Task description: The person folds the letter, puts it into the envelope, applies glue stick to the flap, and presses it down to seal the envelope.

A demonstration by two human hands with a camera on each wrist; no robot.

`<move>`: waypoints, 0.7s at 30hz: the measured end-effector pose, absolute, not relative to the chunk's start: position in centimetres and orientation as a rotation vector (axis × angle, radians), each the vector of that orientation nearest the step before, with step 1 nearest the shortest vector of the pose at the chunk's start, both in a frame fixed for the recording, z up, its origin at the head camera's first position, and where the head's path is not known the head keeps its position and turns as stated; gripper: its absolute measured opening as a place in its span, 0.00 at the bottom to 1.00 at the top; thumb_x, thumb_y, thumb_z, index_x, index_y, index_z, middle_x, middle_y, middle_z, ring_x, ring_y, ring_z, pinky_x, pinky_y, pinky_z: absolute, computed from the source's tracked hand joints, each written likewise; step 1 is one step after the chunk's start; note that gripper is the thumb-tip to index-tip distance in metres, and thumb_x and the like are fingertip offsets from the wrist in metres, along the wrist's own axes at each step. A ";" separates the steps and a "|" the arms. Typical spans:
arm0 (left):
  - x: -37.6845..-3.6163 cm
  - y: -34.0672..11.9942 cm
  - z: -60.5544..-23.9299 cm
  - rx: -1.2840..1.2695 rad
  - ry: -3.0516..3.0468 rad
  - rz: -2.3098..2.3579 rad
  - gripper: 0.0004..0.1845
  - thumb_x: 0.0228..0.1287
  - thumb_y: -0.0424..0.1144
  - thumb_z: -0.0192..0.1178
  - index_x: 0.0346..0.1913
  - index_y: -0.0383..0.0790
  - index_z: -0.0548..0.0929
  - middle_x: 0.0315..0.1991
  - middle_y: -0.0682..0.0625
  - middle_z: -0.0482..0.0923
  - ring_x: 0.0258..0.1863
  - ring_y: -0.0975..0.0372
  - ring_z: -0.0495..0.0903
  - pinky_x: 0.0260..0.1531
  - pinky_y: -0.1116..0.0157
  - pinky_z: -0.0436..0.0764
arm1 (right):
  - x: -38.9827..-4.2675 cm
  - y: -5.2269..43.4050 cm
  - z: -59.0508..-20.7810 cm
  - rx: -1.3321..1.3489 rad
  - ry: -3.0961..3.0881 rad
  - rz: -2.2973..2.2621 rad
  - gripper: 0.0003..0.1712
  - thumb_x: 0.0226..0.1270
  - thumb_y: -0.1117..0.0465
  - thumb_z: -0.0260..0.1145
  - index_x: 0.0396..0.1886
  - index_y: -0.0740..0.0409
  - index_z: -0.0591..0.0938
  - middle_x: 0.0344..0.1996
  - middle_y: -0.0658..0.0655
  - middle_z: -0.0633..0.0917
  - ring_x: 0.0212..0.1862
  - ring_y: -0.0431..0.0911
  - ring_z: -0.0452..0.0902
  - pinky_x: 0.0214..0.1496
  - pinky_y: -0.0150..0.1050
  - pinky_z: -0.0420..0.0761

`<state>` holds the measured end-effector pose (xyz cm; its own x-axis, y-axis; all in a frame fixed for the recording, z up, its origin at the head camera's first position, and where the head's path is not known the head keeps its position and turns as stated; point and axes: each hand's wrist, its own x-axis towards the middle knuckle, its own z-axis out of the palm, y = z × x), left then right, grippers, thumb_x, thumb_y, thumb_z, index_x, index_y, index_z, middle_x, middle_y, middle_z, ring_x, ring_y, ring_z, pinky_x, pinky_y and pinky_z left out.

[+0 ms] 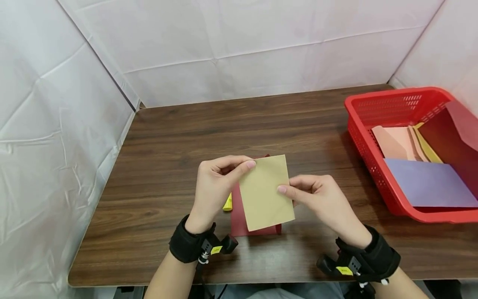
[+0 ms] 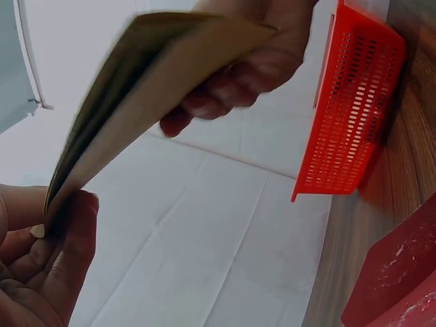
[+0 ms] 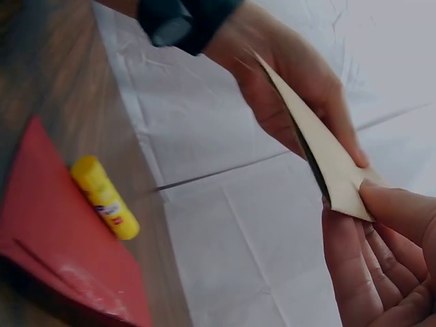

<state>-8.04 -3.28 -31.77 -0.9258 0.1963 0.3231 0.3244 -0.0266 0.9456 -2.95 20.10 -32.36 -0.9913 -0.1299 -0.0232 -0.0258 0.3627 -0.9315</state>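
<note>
A pale yellow folded paper card (image 1: 266,203) is held up above the table between both hands. My left hand (image 1: 214,185) pinches its upper left corner between thumb and fingers. On the right edge, my right hand (image 1: 319,195) grips it, thumb on the near face. Two layers with a gap between them show in the left wrist view's card (image 2: 153,88). Beneath lies a folded dark red paper (image 1: 238,222), partly covered from above; shiny smears mark its surface in the right wrist view. A yellow glue stick (image 3: 105,197) lies against the red paper, mostly hidden by my left hand in the head view.
At the right of the wooden table (image 1: 168,166) stands a red plastic basket (image 1: 367,162). Inside are peach sheets (image 1: 397,143), a purple sheet (image 1: 433,182) and dark red paper (image 1: 448,135). White cloth (image 1: 242,50) hangs behind the table and at its sides.
</note>
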 end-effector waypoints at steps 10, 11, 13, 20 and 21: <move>-8.3 -3.1 -32.2 -0.572 -2.169 -2.104 0.06 0.63 0.41 0.72 0.38 0.43 0.92 0.29 0.49 0.86 0.24 0.52 0.73 0.22 0.69 0.67 | -1.2 21.5 -33.8 -0.085 2.549 -1.580 0.13 0.62 0.48 0.76 0.41 0.50 0.91 0.26 0.49 0.88 0.30 0.50 0.85 0.27 0.34 0.76; -8.5 -3.0 -32.2 -0.589 -2.171 -2.094 0.06 0.63 0.41 0.72 0.38 0.43 0.92 0.29 0.49 0.86 0.24 0.51 0.72 0.21 0.69 0.65 | -1.3 21.5 -33.7 -0.086 2.566 -1.580 0.13 0.62 0.48 0.76 0.41 0.49 0.91 0.25 0.49 0.87 0.30 0.50 0.84 0.26 0.34 0.74; -8.7 -2.9 -32.1 -0.609 -2.174 -2.085 0.06 0.64 0.41 0.72 0.38 0.43 0.92 0.29 0.50 0.86 0.24 0.49 0.73 0.21 0.69 0.65 | -1.4 21.7 -33.6 -0.096 2.608 -1.583 0.11 0.64 0.48 0.75 0.40 0.48 0.90 0.23 0.50 0.86 0.28 0.47 0.81 0.25 0.34 0.71; -9.3 -2.7 -32.1 -0.597 -2.210 -2.090 0.07 0.63 0.40 0.72 0.40 0.42 0.92 0.34 0.50 0.88 0.27 0.51 0.77 0.25 0.70 0.70 | -1.8 22.1 -33.4 -0.117 2.683 -1.605 0.09 0.67 0.50 0.72 0.41 0.48 0.89 0.25 0.50 0.85 0.28 0.46 0.80 0.27 0.35 0.75; -9.4 -2.8 -32.1 -0.596 -2.229 -2.082 0.07 0.63 0.41 0.72 0.41 0.42 0.92 0.35 0.51 0.88 0.27 0.51 0.78 0.25 0.69 0.69 | -1.8 22.1 -33.3 -0.106 2.687 -1.604 0.09 0.67 0.50 0.72 0.41 0.49 0.89 0.25 0.50 0.86 0.28 0.46 0.80 0.28 0.35 0.75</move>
